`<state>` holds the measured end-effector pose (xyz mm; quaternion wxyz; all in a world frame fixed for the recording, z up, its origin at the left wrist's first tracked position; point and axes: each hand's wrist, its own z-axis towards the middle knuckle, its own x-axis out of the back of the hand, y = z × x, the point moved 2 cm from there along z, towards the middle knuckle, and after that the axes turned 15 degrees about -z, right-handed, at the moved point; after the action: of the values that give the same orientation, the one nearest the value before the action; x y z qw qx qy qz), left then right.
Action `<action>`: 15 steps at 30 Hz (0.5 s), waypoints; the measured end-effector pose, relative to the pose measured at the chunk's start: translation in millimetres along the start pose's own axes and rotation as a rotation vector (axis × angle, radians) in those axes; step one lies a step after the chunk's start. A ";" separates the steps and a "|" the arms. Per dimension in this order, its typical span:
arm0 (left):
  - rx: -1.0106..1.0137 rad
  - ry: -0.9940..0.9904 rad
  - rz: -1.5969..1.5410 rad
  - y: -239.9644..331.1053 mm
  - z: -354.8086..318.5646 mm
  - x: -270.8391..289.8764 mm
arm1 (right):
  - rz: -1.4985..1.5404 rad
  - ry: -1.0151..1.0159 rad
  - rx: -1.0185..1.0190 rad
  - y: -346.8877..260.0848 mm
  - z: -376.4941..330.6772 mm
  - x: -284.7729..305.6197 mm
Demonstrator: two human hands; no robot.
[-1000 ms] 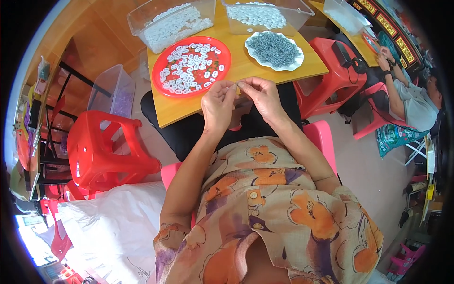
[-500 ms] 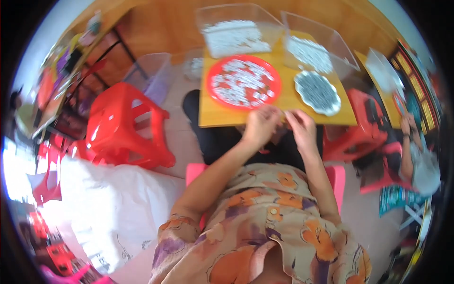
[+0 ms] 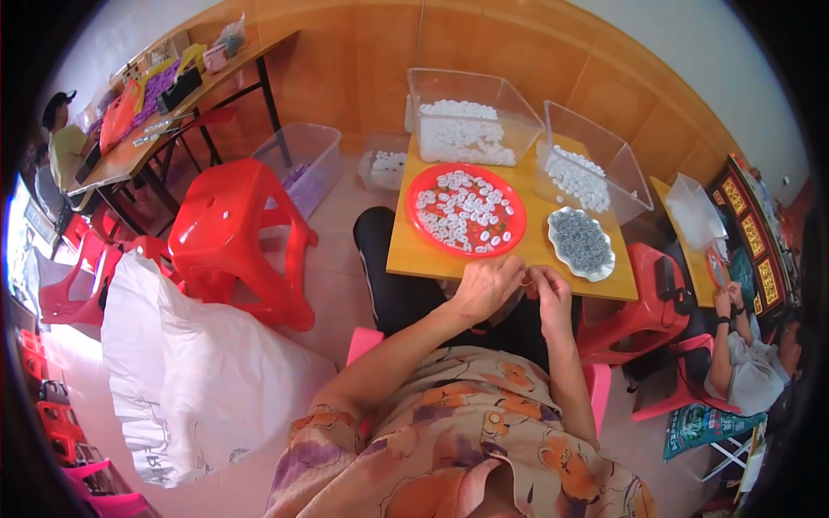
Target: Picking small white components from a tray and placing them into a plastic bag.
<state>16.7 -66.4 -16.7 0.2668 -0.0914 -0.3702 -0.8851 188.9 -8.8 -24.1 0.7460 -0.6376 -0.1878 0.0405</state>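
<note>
Just off the near edge of the small wooden table [image 3: 553, 278], my left hand [image 3: 486, 289] and my right hand [image 3: 551, 293] meet with fingertips pinched. What they hold between them is too small to make out. Closest to the left hand is a red round tray [image 3: 466, 253] scattered with small white oval pieces [image 3: 469, 205]. Beyond the right hand stands a white scalloped dish [image 3: 563, 257], heaped with tiny grey pieces [image 3: 581, 237] that look metallic.
Two clear plastic bins [image 3: 518, 108] of white pieces stand at the table's back. A red stool [image 3: 220, 207] is at left, with a big white sack [image 3: 199, 371] before it. Another red stool [image 3: 635, 311] adjoins the table's right. People sit far left and at right [image 3: 751, 371].
The whole view has shifted, so table and hands sit lower in the picture. Both hands remain close together at the table's near edge, fingers still pinched.
</note>
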 end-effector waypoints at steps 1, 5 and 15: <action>-0.053 -0.024 0.015 -3.6 -2.4 -0.4 | -0.001 0.004 0.011 3.5 2.1 0.7; -0.161 -0.039 0.118 17.4 4.5 -6.4 | -0.017 0.001 0.055 3.9 1.4 14.4; 0.016 -0.036 0.010 48.1 3.4 -0.7 | 0.198 -0.027 -0.077 -6.9 -18.8 12.1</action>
<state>43.1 -91.8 14.6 0.2653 -0.1069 -0.3817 -0.8789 205.1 -24.1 -16.8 0.7105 -0.6808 -0.1354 0.1155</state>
